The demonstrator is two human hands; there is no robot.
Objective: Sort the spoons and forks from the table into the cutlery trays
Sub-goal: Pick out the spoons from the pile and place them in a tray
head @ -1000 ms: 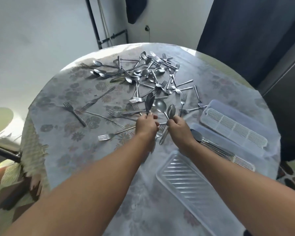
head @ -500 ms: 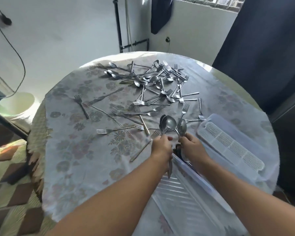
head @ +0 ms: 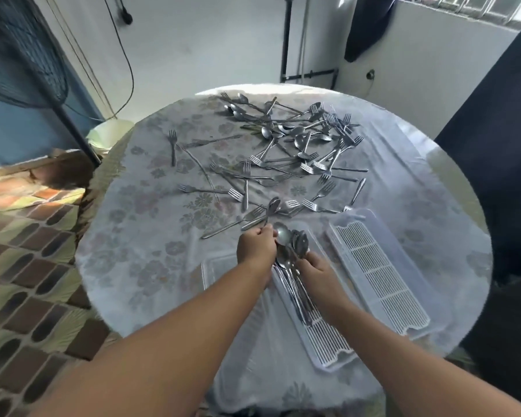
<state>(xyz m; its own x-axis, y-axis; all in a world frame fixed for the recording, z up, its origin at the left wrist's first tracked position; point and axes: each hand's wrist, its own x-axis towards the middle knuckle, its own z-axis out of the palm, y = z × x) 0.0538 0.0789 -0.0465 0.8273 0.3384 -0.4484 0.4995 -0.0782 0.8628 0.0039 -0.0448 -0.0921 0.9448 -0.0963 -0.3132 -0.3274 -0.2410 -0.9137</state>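
2 hands work over the middle tray point(head: 328, 341). The left hand point(head: 256, 246) has its fingers curled round the handle of a spoon point(head: 272, 209) whose bowl points away, above the bench point(head: 139, 236). The right hand point(head: 316, 270) grips what looks like a bunch of spoons point(head: 289, 248), their handles lying along that tray. An empty slatted tray point(head: 379, 275) sits just to the right. Farther back, loose forks and spoons point(head: 298, 145) lie scattered on the flowered cloth.

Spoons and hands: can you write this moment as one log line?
left hand: holds spoons | right hand: lays spoons in middle tray | far tray: no cutlery | pile: unsorted
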